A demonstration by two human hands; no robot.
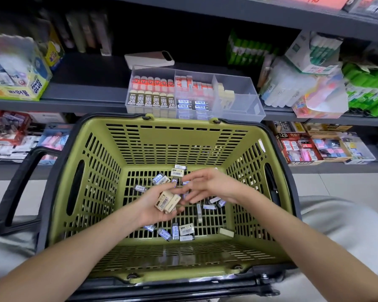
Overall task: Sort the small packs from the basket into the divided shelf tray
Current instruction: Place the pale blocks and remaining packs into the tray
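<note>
A green slatted basket (179,140) sits on my lap with several small packs (184,231) scattered on its floor, some cream, some blue-and-white. My left hand (153,205) is palm up over the basket and holds a few cream packs (168,202) in its curled fingers. My right hand (205,185) hovers just to the right of it, fingers spread and relaxed, fingertips close to the held packs, with nothing in it. The clear divided tray (252,105) stands on the grey shelf beyond the basket. Its left and middle compartments hold rows of packs, and its right compartments hold only a few cream ones.
A white flat device (150,59) lies on the shelf behind the tray. Glue boxes (13,73) stand at the left, and green and pastel stationery packs (314,88) at the right. The basket's black handle (20,182) hangs to the left. Lower shelves hold more goods.
</note>
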